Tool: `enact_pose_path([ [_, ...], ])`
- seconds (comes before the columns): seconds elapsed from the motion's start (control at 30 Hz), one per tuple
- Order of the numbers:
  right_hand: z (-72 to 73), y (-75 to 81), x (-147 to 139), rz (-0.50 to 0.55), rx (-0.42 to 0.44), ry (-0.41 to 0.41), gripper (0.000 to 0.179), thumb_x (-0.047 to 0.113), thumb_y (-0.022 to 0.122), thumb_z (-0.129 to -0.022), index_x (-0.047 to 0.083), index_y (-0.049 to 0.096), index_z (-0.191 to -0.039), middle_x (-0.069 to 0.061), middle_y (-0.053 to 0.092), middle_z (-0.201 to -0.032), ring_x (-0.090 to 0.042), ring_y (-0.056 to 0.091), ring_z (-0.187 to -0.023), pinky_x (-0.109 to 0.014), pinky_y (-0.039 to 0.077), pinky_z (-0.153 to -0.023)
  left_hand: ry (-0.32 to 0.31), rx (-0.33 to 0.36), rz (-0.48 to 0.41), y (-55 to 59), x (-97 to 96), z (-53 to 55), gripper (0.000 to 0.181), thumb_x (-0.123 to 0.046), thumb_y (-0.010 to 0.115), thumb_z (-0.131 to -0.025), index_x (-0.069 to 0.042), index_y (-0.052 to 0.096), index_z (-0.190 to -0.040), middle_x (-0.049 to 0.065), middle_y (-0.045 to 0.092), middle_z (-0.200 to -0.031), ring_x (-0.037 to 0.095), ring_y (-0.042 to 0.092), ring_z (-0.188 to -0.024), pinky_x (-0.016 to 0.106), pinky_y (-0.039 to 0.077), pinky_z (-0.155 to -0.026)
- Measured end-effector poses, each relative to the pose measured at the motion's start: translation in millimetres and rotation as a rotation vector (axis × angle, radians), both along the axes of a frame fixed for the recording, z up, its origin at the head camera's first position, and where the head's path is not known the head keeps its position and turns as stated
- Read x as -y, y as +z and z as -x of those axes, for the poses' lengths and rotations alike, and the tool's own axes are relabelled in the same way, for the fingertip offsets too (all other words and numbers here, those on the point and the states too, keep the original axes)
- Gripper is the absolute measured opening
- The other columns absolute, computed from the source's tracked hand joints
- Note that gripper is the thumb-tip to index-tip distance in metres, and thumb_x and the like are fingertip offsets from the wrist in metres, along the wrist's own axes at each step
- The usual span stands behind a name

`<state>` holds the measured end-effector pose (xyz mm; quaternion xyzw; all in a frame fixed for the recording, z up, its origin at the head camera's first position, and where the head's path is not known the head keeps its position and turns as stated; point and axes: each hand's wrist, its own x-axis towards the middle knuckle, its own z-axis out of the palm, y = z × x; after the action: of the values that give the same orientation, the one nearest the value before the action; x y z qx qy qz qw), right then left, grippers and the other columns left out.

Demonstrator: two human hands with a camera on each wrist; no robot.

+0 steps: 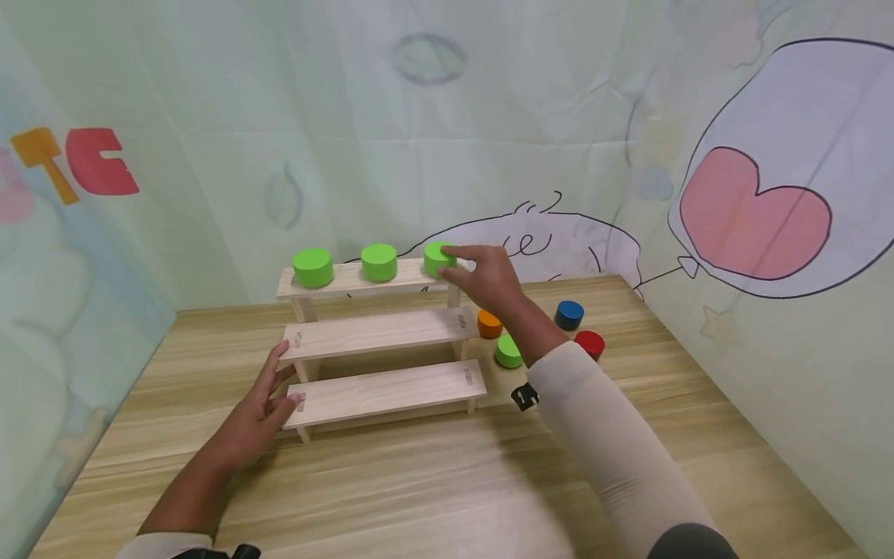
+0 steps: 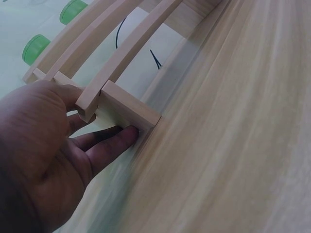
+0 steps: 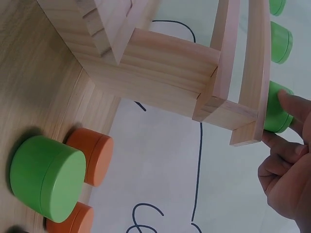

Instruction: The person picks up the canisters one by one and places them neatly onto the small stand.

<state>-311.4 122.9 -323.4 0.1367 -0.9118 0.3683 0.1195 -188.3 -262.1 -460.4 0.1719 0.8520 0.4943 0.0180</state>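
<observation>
Head view: the right hand [image 1: 492, 278] pinches a green cylinder [image 1: 434, 258] between its fingers at the right end of the top shelf [image 1: 410, 269], axis upright; the wooden stand [image 1: 380, 333] runs lengthwise left to right, left end gripped by the left hand [image 1: 257, 419]

rack [image 1: 380, 334] 1 | tiers [image 1: 384, 392] 3 | green discs [image 1: 379, 264] 4 (3 atop rack, 1 right) | right of rack: orange discs [image 3: 92, 155] 2, blue disc [image 1: 569, 316] 1, red disc [image 1: 590, 344] 1
</observation>
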Motion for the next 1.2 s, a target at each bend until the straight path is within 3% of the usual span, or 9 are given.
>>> enact_pose_path([
  [0.17, -0.4, -3.6, -2, 0.000, -0.026, 0.007, 0.050, 0.029, 0.082, -0.101, 0.024, 0.070, -0.149, -0.004, 0.066, -0.156, -0.030, 0.059, -0.151, -0.049, 0.051, -0.121, 0.007, -0.002, 0.007, -0.3, 0.0, -0.2, 0.089, -0.016, 0.053, -0.117, -0.035, -0.011, -0.176, 0.041, 0.023, -0.173, 0.067, 0.050, -0.144, 0.011, 0.050, -0.090],
  [0.37, -3.1, -10.7, -8, 0.029, -0.118, 0.025, 0.060, 0.026, 0.084, -0.099, 0.021, 0.064, -0.155, -0.007, 0.057, -0.165, -0.034, 0.054, -0.155, -0.047, 0.060, -0.109, 0.006, -0.004, 0.010, -0.2, -0.1, 0.0, 0.089, -0.017, 0.053, -0.117, -0.035, -0.011, -0.176, 0.041, 0.024, -0.172, 0.065, 0.053, -0.143, 0.011, 0.051, -0.090],
  [0.5, -6.0, -13.0, -14, 0.053, -0.136, 0.036, 0.062, 0.027, 0.084, -0.099, 0.021, 0.062, -0.157, -0.007, 0.055, -0.167, -0.034, 0.051, -0.157, -0.049, 0.060, -0.108, 0.004, -0.008, 0.017, -0.7, 0.0, 0.2, 0.089, -0.017, 0.053, -0.117, -0.034, -0.011, -0.176, 0.042, 0.025, -0.172, 0.065, 0.054, -0.141, 0.012, 0.051, -0.091],
  [0.8, -16.2, -18.4, -39, 0.194, -0.060, 0.035, 0.059, 0.025, 0.082, -0.101, 0.019, 0.063, -0.156, -0.003, 0.052, -0.170, -0.030, 0.045, -0.162, -0.055, 0.054, -0.115, 0.012, 0.007, 0.030, 0.0, 0.3, -0.1, 0.090, -0.018, 0.053, -0.117, -0.036, -0.013, -0.175, 0.042, 0.024, -0.172, 0.065, 0.052, -0.143, 0.015, 0.052, -0.092],
  [1.03, -22.9, -29.5, -63, 0.236, -0.002, 0.012, 0.056, 0.025, 0.081, -0.101, 0.019, 0.065, -0.154, -0.003, 0.053, -0.170, -0.031, 0.044, -0.162, -0.054, 0.056, -0.113, 0.012, 0.000, 0.030, 0.6, 0.2, 0.0, 0.090, -0.017, 0.054, -0.116, -0.035, -0.012, -0.176, 0.041, 0.025, -0.172, 0.067, 0.045, -0.147, 0.010, 0.049, -0.091],
  [1.2, -30.3, -32.9, -73, 0.251, 0.019, 0.009, 0.056, 0.028, 0.083, -0.100, 0.017, 0.066, -0.153, -0.003, 0.054, -0.169, -0.031, 0.043, -0.163, -0.056, 0.057, -0.110, 0.011, -0.005, 0.029, -0.3, 0.1, 0.2, 0.090, -0.017, 0.054, -0.116, -0.034, -0.012, -0.176, 0.042, 0.025, -0.172, 0.066, 0.050, -0.144, 0.011, 0.050, -0.090],
])
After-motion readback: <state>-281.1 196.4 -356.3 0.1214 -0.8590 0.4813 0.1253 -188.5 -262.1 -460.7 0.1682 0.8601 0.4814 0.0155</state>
